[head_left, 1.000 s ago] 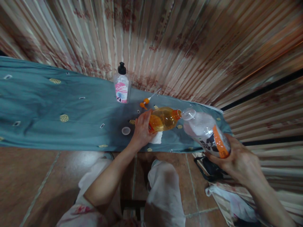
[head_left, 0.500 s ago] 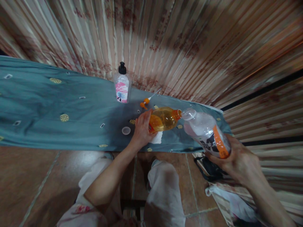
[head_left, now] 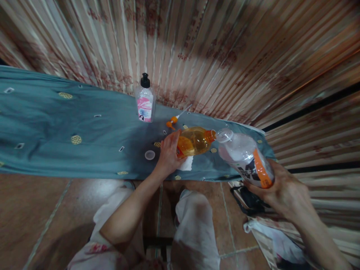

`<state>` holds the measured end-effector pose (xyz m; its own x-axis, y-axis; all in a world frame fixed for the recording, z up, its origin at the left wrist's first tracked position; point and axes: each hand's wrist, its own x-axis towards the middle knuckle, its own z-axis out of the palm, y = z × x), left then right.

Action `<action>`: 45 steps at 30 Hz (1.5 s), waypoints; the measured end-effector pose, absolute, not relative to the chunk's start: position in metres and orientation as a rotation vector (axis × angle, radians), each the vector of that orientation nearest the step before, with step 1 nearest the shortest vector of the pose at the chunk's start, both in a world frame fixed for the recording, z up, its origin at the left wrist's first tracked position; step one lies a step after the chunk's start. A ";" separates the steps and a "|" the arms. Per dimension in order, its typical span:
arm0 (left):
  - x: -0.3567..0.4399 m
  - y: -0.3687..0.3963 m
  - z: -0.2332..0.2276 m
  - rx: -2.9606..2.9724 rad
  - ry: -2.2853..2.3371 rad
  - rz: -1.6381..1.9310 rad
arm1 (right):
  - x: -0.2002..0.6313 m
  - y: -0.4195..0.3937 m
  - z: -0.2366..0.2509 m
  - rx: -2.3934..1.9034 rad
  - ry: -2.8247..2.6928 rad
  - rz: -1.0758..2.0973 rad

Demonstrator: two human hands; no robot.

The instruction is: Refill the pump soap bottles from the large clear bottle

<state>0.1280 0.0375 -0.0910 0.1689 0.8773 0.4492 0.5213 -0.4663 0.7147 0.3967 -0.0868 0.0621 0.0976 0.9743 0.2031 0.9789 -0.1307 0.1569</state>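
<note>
A: Nearest items?

B: Knees in pale trousers over a brown tiled floor. Right hand, low and to the right, off the counter's end: fingers wrapped round the base of a clear bottle with an orange-striped label, holding it in the air.

A: Its axis?

B: Tilted, base toward the person, open mouth pointing up and left. The mouth sits just beside the neck of the amber bottle; whether the rims touch cannot be told.

A: And the left hand?

B: Left hand, at the counter's near edge: fingers curled over the amber bottle's base end, gripping it. That bottle lies nearly level, long axis running left to right, neck toward the clear bottle. A white scrap lies under it.

A: Surroundings?

B: Teal cloth covers the counter. A small white cap lies just left of the left hand. Farther back, an orange nozzle piece, then an upright pump bottle with a pink label against the striped curtain.

A: Open room?

B: Wide bare cloth to the left; the counter's end lies close to the right.
</note>
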 end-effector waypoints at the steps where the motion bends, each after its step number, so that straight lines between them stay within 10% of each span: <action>1: 0.128 0.037 -0.091 2.055 1.323 1.220 | 0.397 -0.087 0.062 -2.314 -2.060 -0.403; 45: 0.128 0.037 -0.090 2.050 1.319 1.208 | 0.397 -0.089 0.062 -2.368 -2.035 -0.365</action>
<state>0.1280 0.0373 -0.0898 0.1736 0.8801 0.4418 0.5175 -0.4632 0.7195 0.3966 -0.0893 0.0618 0.1348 0.9755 0.1740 0.9751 -0.1618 0.1517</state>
